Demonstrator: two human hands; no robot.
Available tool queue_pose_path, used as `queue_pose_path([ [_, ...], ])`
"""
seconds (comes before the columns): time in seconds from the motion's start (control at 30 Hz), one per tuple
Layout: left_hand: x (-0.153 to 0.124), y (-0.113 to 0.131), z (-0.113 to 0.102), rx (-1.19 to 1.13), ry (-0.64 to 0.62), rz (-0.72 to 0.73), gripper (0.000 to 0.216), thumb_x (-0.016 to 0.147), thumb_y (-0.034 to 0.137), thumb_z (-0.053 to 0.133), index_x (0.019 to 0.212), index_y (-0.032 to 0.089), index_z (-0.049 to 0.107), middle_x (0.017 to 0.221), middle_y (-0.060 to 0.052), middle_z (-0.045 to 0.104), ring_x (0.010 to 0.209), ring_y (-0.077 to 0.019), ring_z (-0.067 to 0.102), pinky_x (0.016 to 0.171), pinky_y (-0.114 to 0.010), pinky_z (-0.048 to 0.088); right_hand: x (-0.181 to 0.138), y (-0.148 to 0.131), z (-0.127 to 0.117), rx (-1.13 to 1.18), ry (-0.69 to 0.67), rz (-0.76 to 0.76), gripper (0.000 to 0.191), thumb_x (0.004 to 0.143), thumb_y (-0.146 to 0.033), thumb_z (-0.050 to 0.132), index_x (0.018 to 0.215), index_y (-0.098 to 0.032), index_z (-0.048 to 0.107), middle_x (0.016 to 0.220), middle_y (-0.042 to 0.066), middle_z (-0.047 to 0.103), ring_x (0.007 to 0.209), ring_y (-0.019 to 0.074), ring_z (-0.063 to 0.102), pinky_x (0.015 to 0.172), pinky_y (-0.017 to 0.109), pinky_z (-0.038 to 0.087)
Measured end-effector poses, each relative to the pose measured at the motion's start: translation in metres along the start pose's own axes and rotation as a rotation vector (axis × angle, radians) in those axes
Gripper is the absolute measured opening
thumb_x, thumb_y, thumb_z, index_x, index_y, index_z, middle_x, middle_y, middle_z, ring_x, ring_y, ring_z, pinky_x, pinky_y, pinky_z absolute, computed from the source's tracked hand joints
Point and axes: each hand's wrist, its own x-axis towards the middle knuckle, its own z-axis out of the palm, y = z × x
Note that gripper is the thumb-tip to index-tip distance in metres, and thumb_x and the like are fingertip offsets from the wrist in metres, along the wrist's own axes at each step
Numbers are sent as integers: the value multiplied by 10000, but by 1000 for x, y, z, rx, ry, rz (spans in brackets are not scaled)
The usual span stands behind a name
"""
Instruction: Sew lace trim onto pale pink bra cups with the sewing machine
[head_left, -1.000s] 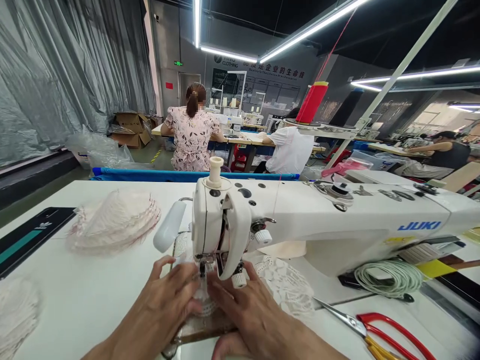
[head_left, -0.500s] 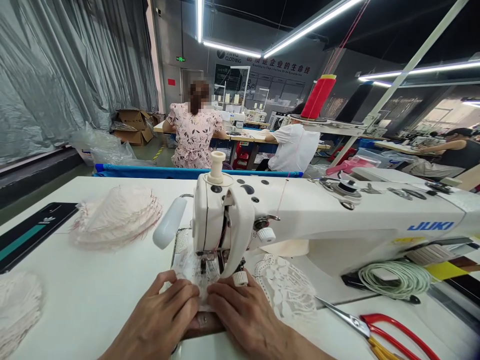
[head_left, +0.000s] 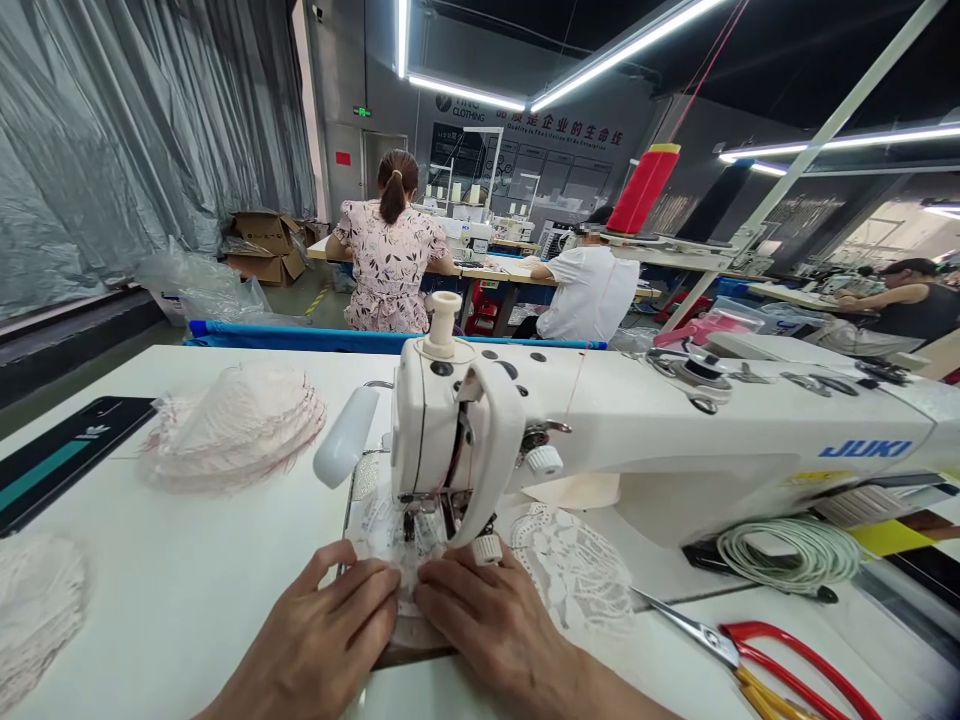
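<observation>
Behind the white table [head_left: 172, 590], co-workers sit at other benches under strip lights, while a white sewing machine [head_left: 637, 410] fills the middle of the near view. One piece of white lace [head_left: 375, 528] lies beneath the needle end of the machine, partly hidden by the hands. The left hand [head_left: 319, 625] has its fingers bent and drawn together, tips down on the lace just in front of the foot; the right hand [head_left: 491, 615] rests close beside it in much the same way, under the machine's head. Whether either thumb pinches the lace from below, I cannot tell. With fingertips this near the needle, a slip forward could bring a prick, and uneven pressure from the two hands could skew or pucker such thin, open cloth. Another lace piece [head_left: 574, 575] lies just right of the right hand, with the tip of the scissors [head_left: 709, 640] near its edge; a careless sweep of that forearm could snag it on the point.
</observation>
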Motion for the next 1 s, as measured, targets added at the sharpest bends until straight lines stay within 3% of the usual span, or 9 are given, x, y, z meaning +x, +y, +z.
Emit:
queue_pose_path([
  [0.17,-5,4,2,132,32,59,353,946,49,318,857,116,653,937,-89,702,892,-167,609,875,-372,357,1,1,-5,3,-17,-18,310,955,-74,298,858,-125,588,854,60,650,759,153,557,707,314,355],
  [0.5,12,10,-8,126,38,9,370,975,75,273,966,124,640,927,-58,711,850,-134,607,822,-342,365,1,1,-3,-17,28,-20,342,955,-72,276,830,-125,590,810,54,631,713,150,528,675,309,340],
  [0.83,8,8,0,168,37,33,342,977,95,303,958,130,643,877,-43,702,829,-138,597,832,-349,349,-1,2,-4,-36,-25,-1,261,922,-72,345,807,-152,565,820,33,626,681,139,511,692,313,336],
  [1.0,11,2,2,152,17,-5,350,980,113,276,1004,148,623,926,-37,685,864,-135,594,862,-339,335,1,7,1,-72,-2,51,220,953,-283,431,833,-174,579,782,30,646,695,158,534,739,332,339],
])
